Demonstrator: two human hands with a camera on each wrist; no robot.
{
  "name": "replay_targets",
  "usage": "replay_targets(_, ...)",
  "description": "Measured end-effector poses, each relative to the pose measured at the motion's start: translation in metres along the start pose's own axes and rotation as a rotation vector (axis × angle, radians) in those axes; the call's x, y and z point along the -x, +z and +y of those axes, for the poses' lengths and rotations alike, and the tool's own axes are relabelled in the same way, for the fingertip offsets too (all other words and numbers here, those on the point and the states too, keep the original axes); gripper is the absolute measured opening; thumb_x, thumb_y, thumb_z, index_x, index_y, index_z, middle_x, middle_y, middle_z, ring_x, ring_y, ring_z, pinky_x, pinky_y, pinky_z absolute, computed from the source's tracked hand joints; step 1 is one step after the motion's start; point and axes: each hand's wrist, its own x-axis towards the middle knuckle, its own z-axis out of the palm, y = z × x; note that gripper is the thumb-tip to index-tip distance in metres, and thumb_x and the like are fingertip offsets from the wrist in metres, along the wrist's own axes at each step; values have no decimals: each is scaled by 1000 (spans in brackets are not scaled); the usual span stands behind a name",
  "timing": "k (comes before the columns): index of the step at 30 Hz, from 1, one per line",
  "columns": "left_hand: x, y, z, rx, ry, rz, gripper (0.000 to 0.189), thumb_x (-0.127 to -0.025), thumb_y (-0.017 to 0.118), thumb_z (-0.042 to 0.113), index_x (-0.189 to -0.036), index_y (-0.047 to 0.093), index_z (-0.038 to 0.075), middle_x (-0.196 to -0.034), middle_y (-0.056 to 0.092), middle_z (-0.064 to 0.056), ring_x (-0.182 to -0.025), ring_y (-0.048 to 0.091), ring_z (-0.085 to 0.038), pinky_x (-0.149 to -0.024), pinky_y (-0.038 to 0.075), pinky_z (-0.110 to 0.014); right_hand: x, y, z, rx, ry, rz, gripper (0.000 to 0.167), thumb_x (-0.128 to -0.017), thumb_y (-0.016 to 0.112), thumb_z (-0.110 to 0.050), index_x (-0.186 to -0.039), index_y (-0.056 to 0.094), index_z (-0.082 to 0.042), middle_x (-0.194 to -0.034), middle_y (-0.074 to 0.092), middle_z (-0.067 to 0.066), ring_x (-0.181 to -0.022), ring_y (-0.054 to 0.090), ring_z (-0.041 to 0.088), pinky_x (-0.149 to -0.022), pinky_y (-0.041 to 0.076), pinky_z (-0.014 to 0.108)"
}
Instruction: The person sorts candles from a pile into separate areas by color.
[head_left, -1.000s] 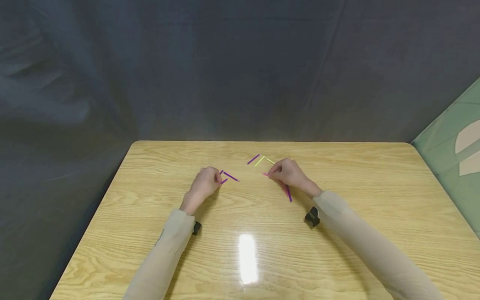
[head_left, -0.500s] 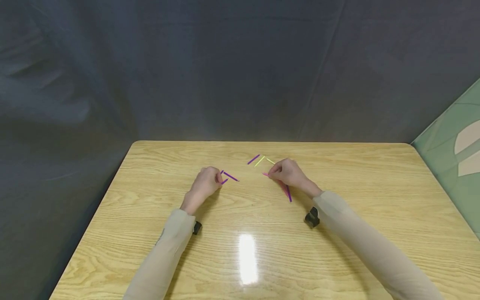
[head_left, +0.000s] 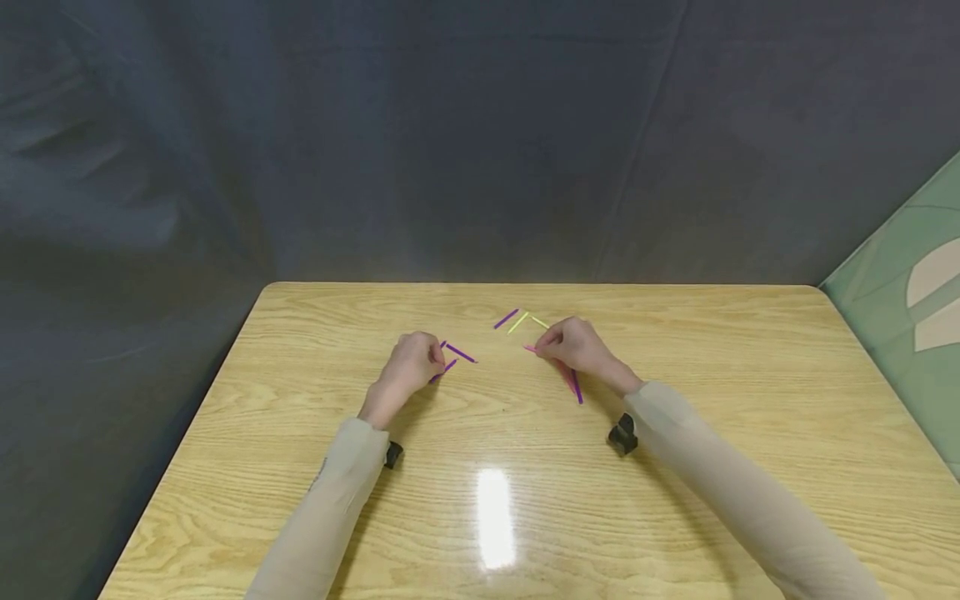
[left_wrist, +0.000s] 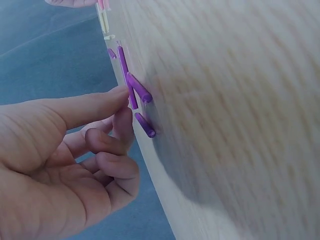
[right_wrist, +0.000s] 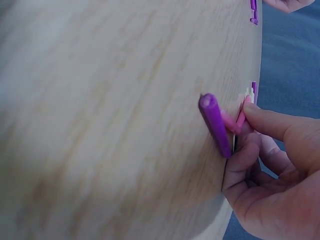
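Short, thin plastic-looking sticks lie on the wooden table. In the head view my left hand (head_left: pixel 408 362) has thumb and forefinger together on a purple stick (head_left: pixel 452 365), which slants out below the fingertips. Another purple stick (head_left: pixel 462 354) lies just beyond, and a third (left_wrist: pixel 145 125) sits beside the forefinger in the left wrist view. My right hand (head_left: pixel 577 346) pinches a pink stick (right_wrist: pixel 242 116) between thumb and forefinger. A second pink stick (right_wrist: pixel 229 121) meets its near end. Closer to the right wrist camera lies a purple stick (right_wrist: pixel 215 125). The palm hides parts of these.
Past the right hand, two yellow-green sticks, one slanting left (head_left: pixel 518 323) and one slanting right (head_left: pixel 540 322), lie beside a purple stick (head_left: pixel 506 318). The table (head_left: pixel 495 433) ends at a dark curtain (head_left: pixel 480 150) behind. A green patterned surface (head_left: pixel 915 275) borders the right side.
The purple stick at my left hand now shows on both sides of the fingertips, its lower end having come out below them. My right hand has stayed in place.
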Motion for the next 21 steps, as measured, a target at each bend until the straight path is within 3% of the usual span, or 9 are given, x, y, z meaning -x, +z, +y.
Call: replay_targets(21, 1, -2, 10, 15, 44, -6, 9, -83, 73, 0, -78, 65, 1, -74, 62, -6, -64, 53, -17, -55, 44, -25, 2, 0, -2, 1, -3, 25, 9, -84, 69, -6, -86, 76, 0, -82, 72, 8, -64, 56, 11, -60, 45, 24)
